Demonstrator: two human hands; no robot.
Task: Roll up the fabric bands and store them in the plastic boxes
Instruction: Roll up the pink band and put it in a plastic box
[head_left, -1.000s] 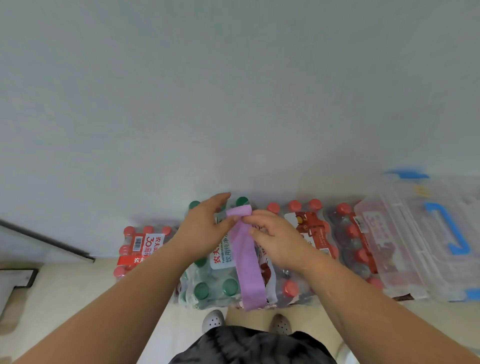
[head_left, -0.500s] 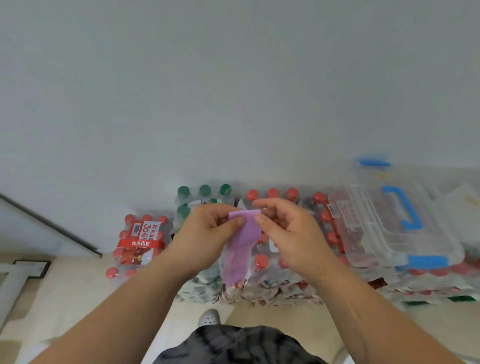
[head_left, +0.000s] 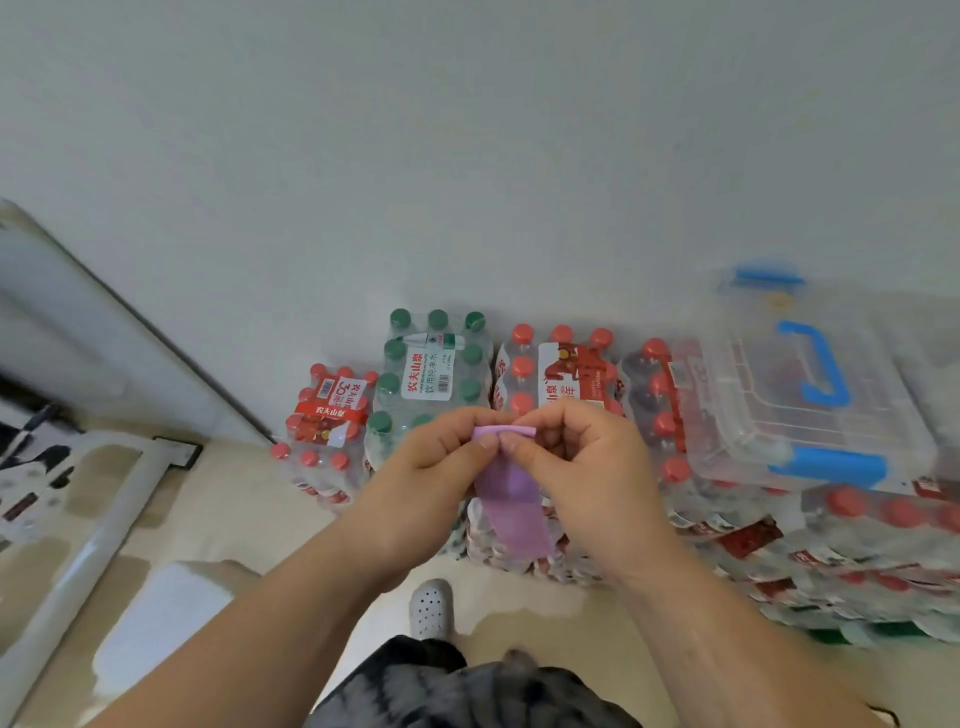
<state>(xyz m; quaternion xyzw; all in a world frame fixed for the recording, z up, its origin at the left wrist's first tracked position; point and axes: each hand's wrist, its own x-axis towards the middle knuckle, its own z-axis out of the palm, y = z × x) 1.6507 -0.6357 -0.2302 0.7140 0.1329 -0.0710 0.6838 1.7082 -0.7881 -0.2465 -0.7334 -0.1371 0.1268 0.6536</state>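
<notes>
Both hands, left (head_left: 426, 467) and right (head_left: 576, 457), pinch the purple band's (head_left: 514, 499) rolled top; its tail hangs between them.

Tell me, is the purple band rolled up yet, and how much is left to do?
Barely started. Only the top end of the purple band is rolled, pinched between the left hand and right hand; the rest hangs flat. Left: finish rolling, then put it in the clear plastic box, whose lid looks shut.
</notes>
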